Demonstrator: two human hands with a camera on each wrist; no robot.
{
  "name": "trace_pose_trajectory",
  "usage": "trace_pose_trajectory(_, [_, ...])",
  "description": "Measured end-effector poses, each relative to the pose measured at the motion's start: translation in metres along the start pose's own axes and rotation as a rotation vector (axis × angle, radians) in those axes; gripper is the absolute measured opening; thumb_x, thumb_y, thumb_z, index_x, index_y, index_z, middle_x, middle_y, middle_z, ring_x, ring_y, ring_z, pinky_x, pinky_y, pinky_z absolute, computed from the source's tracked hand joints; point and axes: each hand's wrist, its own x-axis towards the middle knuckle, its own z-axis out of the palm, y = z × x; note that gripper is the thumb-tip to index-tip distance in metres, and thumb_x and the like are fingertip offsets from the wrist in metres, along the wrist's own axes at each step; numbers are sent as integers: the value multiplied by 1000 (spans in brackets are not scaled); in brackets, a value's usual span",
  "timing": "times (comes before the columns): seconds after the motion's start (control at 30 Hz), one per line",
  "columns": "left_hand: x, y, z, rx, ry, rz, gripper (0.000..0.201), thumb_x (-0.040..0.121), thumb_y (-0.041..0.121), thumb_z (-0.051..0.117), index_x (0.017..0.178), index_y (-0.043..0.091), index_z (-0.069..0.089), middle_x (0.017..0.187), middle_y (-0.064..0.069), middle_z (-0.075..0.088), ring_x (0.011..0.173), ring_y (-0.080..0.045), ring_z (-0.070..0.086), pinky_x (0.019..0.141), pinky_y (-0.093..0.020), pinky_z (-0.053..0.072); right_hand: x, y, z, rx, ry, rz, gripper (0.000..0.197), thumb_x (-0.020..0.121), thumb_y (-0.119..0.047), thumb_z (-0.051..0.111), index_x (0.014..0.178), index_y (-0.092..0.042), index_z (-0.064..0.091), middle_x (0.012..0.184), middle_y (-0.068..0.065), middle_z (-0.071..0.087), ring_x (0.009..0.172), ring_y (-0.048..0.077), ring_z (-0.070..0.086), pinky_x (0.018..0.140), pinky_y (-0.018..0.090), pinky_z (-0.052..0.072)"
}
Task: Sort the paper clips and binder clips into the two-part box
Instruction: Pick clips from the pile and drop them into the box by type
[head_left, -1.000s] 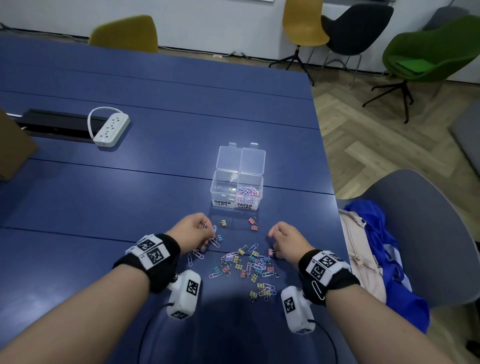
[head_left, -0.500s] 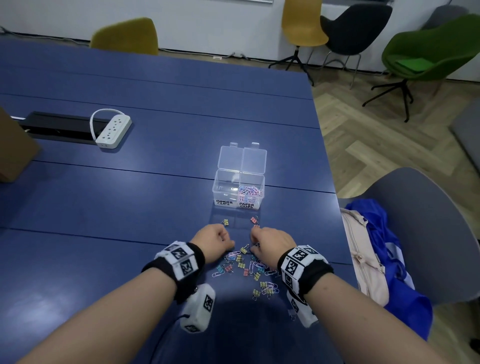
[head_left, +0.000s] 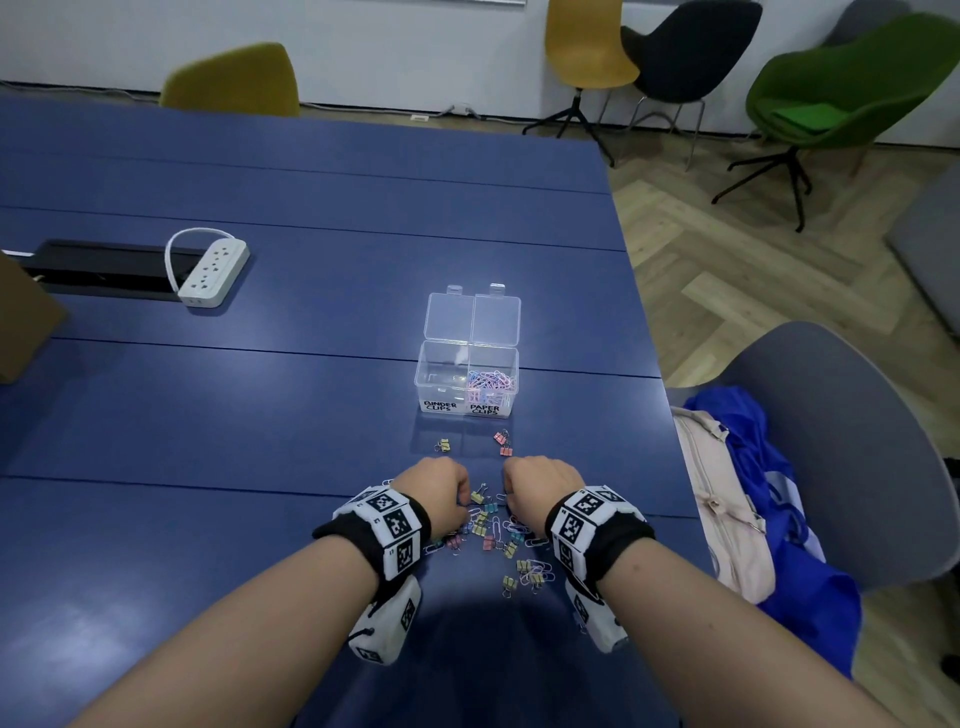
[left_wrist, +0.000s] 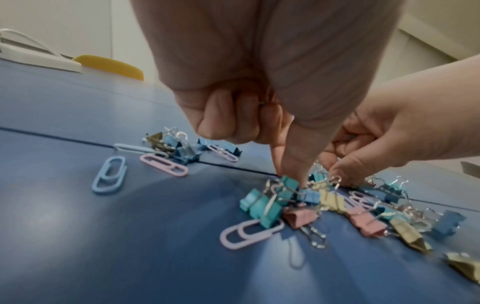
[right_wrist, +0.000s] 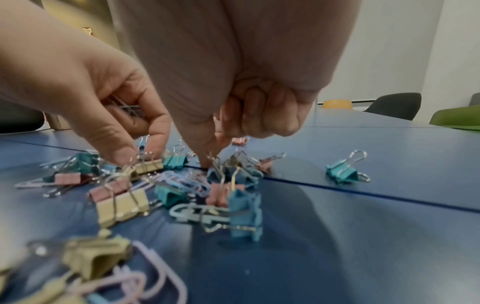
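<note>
The clear two-part box (head_left: 441, 406) stands open on the blue table. Its right part, labelled PAPER CLIPS, holds pastel paper clips (head_left: 491, 382); the left part, labelled BINDER CLIPS, looks empty. A mixed pile of clips (head_left: 498, 538) lies in front of me. My left hand (head_left: 464, 501) (left_wrist: 291, 174) reaches its thumb and forefinger down onto a teal binder clip (left_wrist: 289, 184), with wire loops showing inside its curled fingers. My right hand (head_left: 511, 499) (right_wrist: 210, 162) pinches at the wire handle of a blue binder clip (right_wrist: 221, 174).
A yellow binder clip (head_left: 443, 445) and pink ones (head_left: 502, 442) lie between the pile and the box. A power strip (head_left: 213, 270) and a black cable tray (head_left: 104, 267) sit far left. The table edge runs close on the right, beside a grey chair (head_left: 857, 441) holding a bag.
Both hands have moved inward from the pile's sides until they almost meet over its far middle. Their fingers have come down into the clips.
</note>
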Motion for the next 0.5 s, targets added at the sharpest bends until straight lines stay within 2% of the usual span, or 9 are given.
trace_pose_trajectory(0.1, [1, 3, 0, -3, -3, -7, 4, 77, 20, 65, 74, 23, 65, 88, 2, 70, 85, -18, 65, 71, -24, 50, -2, -1, -2, 71, 17, 16, 18, 92, -20, 47, 105, -10, 55, 110, 13, 65, 98, 33, 61, 78, 37, 46])
trace_pose_trajectory(0.17, [3, 4, 1, 23, -4, -6, 5, 75, 22, 67, 75, 25, 63, 85, 3, 68, 83, -18, 64, 71, -25, 50, -5, 2, -3, 271, 54, 77, 12, 94, -22, 44, 93, -11, 48, 97, 12, 62, 83, 30, 54, 72, 34, 41])
trace_pose_trajectory(0.23, [2, 5, 3, 59, -3, -10, 6, 74, 23, 66, 76, 26, 62, 83, 5, 64, 82, -19, 63, 70, -26, 49, -9, 11, -2, 513, 82, 138, 13, 93, -18, 43, 80, -15, 41, 81, 4, 53, 71, 22, 47, 63, 31, 37])
trace_pose_trajectory(0.3, [3, 6, 5, 93, 2, -3, 7, 73, 21, 64, 78, 25, 62, 88, 4, 66, 83, -20, 64, 66, -25, 46, -16, 23, 1, 664, 122, 157, 19, 90, -13, 44, 73, -19, 39, 73, -3, 48, 65, 15, 44, 59, 26, 37])
trace_pose_trajectory(0.37, [2, 8, 8, 137, 7, 3, 10, 75, 17, 60, 82, 23, 63, 92, 2, 67, 80, -21, 63, 63, -25, 43, -28, 34, 4, 765, 157, 152, 16, 90, -11, 49, 76, -18, 46, 74, -4, 50, 64, 12, 45, 62, 24, 38])
trace_pose_trajectory(0.43, [2, 10, 8, 199, 25, 5, 14, 78, 13, 56, 85, 22, 64, 95, 0, 67, 79, -23, 60, 64, -26, 42, -38, 44, 9, 879, 166, 156, 7, 92, -11, 51, 91, -17, 53, 74, -5, 51, 60, 7, 44, 59, 20, 37])
trace_pose_trajectory(0.5, [2, 10, 9, 231, 39, 12, 13, 82, 14, 54, 87, 22, 64, 97, -1, 67, 83, -25, 62, 65, -27, 42, -47, 53, 17, 985, 135, 185, 17, 96, -9, 44, 105, -18, 56, 69, -4, 48, 54, 8, 41, 55, 21, 34])
